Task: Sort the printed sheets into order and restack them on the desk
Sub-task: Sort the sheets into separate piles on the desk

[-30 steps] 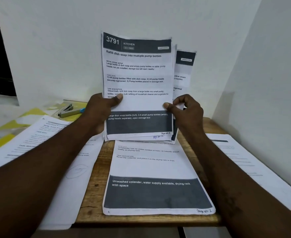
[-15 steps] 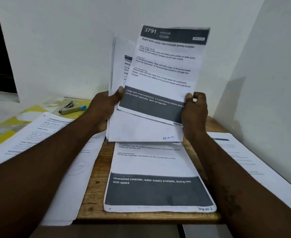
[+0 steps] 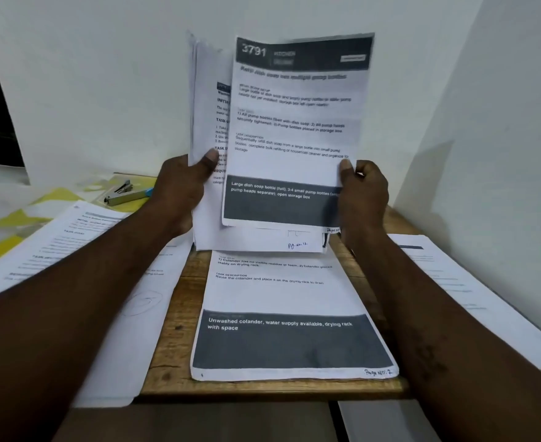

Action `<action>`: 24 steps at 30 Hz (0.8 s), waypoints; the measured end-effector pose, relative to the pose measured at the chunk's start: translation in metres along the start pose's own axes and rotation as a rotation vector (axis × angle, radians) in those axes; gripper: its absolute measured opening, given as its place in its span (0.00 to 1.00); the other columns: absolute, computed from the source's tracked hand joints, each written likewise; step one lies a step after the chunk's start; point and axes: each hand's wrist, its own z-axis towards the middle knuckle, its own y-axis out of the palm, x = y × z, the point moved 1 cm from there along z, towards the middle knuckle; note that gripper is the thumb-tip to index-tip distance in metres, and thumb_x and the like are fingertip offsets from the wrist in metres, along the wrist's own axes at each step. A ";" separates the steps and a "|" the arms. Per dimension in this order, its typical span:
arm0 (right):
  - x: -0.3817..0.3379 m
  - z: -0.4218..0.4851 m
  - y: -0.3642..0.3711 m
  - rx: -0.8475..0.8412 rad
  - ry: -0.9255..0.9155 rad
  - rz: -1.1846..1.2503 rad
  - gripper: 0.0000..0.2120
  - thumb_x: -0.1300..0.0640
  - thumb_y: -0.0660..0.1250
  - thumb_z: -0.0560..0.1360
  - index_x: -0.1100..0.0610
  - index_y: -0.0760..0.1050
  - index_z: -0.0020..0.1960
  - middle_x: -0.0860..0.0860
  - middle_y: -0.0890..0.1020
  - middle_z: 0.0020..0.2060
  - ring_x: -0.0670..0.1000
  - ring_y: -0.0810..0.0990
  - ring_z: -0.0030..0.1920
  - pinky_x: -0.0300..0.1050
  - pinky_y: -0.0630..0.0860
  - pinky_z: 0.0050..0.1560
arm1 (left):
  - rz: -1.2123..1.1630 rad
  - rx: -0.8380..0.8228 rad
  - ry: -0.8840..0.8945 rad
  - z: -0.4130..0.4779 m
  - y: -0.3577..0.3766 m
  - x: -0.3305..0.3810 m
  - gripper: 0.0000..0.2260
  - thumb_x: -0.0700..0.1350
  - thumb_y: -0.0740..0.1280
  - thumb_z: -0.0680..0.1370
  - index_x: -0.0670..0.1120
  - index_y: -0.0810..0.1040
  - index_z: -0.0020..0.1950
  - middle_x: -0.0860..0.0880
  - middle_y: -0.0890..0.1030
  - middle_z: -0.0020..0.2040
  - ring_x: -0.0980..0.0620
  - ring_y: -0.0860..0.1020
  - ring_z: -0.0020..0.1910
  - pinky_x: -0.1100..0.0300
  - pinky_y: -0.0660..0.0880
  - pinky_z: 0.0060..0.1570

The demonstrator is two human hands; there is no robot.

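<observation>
The front sheet is being pinched upright above fingers of the right hand, overlapping the bundle being gripped by the left hand

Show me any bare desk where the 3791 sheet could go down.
Only narrow wood: a strip between the left sheets and the Page 2 sheet, and the back right corner behind the right hand. Papers crowd both sides.

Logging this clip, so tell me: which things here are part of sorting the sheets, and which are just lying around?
In the job: sheet 3791 in the right hand; stack in the left hand; page 2 sheet on the desk.
Lying about: stapler; yellow folder.
</observation>
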 end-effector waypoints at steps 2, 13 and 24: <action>0.001 0.003 -0.004 0.042 0.036 -0.019 0.17 0.49 0.68 0.82 0.60 0.73 0.43 0.47 0.73 0.34 0.48 0.67 0.35 0.46 0.68 0.42 | -0.017 0.013 -0.002 0.001 0.000 -0.002 0.12 0.54 0.73 0.80 0.47 0.84 0.56 0.50 0.89 0.50 0.46 0.87 0.51 0.50 0.84 0.52; -0.018 0.030 -0.033 0.117 0.136 -0.133 0.08 0.56 0.68 0.80 0.52 0.79 0.59 0.47 0.83 0.53 0.51 0.82 0.54 0.45 0.79 0.59 | 0.245 0.377 0.179 0.015 -0.019 0.000 0.12 0.55 0.71 0.81 0.47 0.84 0.55 0.48 0.86 0.53 0.45 0.84 0.54 0.48 0.81 0.59; -0.029 -0.038 -0.098 -0.334 0.120 -0.406 0.12 0.64 0.72 0.72 0.47 0.84 0.47 0.43 0.85 0.47 0.48 0.83 0.47 0.43 0.75 0.47 | 0.400 0.615 0.238 0.011 -0.041 0.018 0.17 0.51 0.65 0.85 0.38 0.83 0.60 0.40 0.85 0.60 0.43 0.81 0.60 0.65 0.69 0.50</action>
